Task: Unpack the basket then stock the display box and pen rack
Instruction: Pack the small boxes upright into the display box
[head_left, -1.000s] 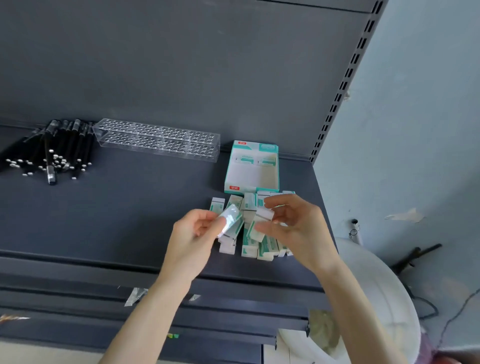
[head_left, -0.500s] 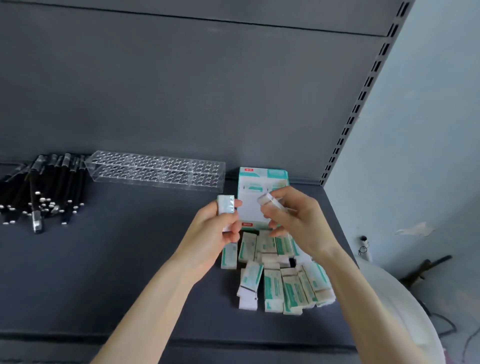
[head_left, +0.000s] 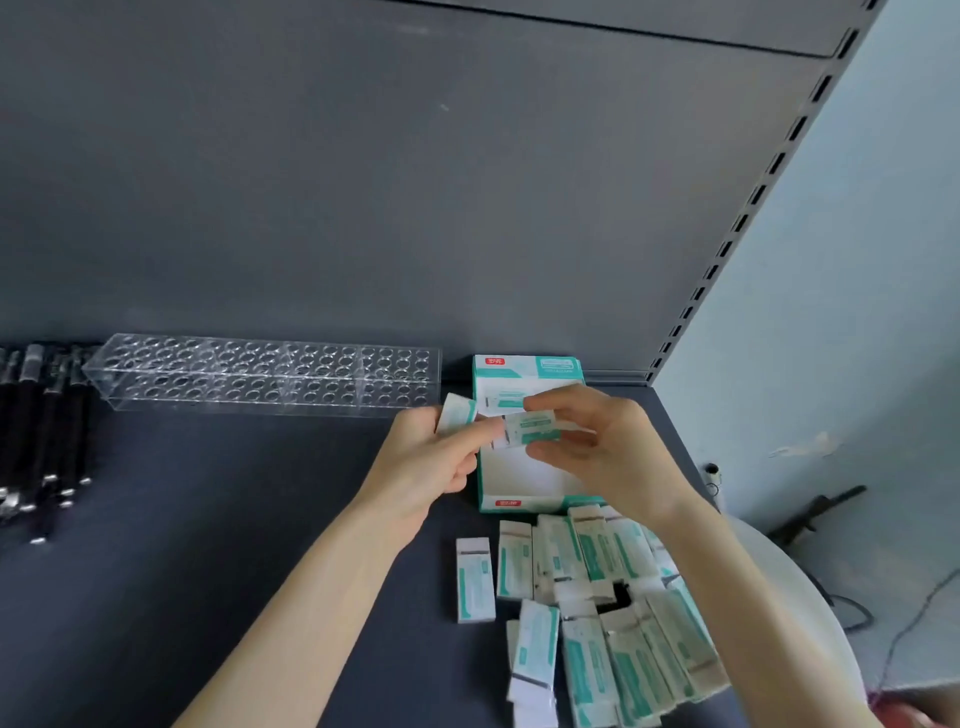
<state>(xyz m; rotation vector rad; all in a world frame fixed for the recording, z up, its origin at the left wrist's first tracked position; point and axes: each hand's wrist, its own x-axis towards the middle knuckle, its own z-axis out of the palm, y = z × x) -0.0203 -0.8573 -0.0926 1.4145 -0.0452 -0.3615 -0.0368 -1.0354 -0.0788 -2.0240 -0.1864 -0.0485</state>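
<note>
My left hand (head_left: 431, 462) pinches a small white-and-teal eraser pack (head_left: 456, 413) just left of the open teal display box (head_left: 519, 475). My right hand (head_left: 608, 452) holds another eraser pack (head_left: 530, 428) sideways over the box, whose floor looks bare white. A loose pile of several eraser packs (head_left: 597, 613) lies on the dark shelf in front of the box. The clear pen rack (head_left: 265, 374) with rows of holes stands at the back, with no pens in it. Black pens (head_left: 41, 441) lie in a heap at the far left.
The dark grey shelf (head_left: 208, 545) has a grey back panel and a slotted upright (head_left: 748, 208) at its right end. A white round basket (head_left: 810, 623) sits below the shelf's right edge, next to cables on the floor.
Both hands moved up and back from the pile to the display box. The right hand turned its pack sideways over the box, and the view has come closer to the shelf.
</note>
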